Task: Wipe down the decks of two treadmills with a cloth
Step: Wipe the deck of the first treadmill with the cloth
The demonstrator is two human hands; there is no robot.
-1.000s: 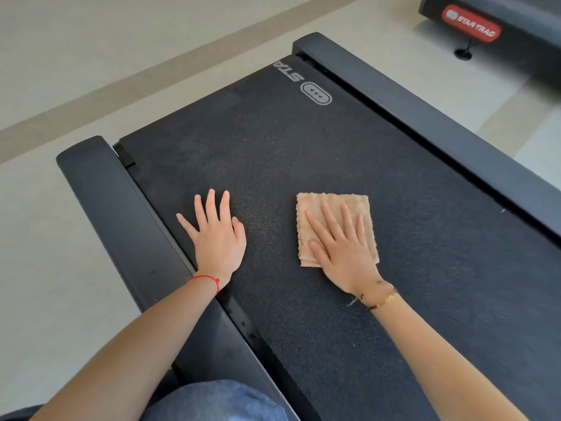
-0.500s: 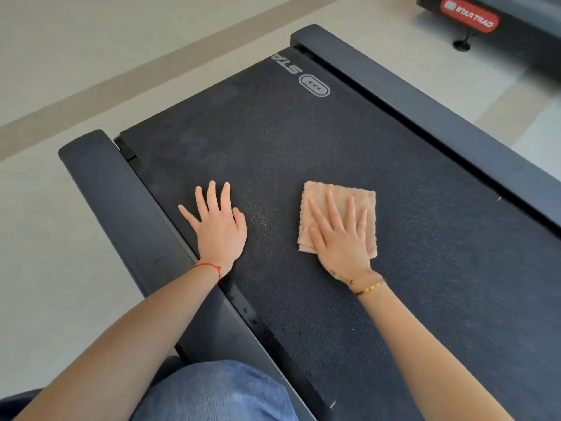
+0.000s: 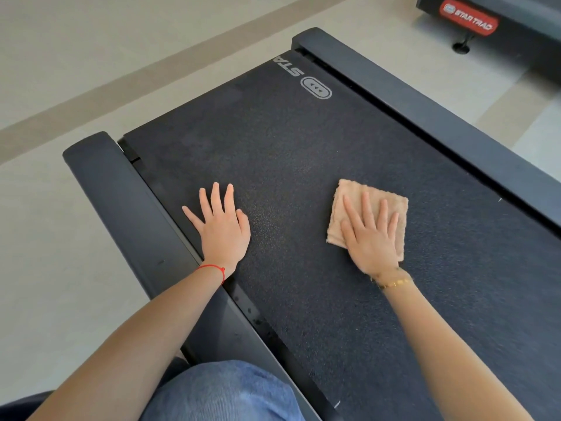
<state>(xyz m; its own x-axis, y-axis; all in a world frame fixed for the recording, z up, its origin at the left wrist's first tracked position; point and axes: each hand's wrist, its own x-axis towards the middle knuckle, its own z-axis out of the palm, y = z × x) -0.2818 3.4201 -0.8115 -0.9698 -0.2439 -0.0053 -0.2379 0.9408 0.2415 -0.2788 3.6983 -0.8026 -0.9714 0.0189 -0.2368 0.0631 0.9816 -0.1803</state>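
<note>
A right hand, fingers straight and spread, presses a folded tan cloth flat on a treadmill deck, toward its right rail. The left hand lies flat, holding nothing, beside the left rail. The deck runs lengthwise from lower right to upper left.

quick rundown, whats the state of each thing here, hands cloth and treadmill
cloth: folded, flat on the belt under the right hand
right hand: flat, pressing the cloth
left hand: flat, fingers spread, resting on the bare belt
belt: dark, speckled
second treadmill: untouched
</note>
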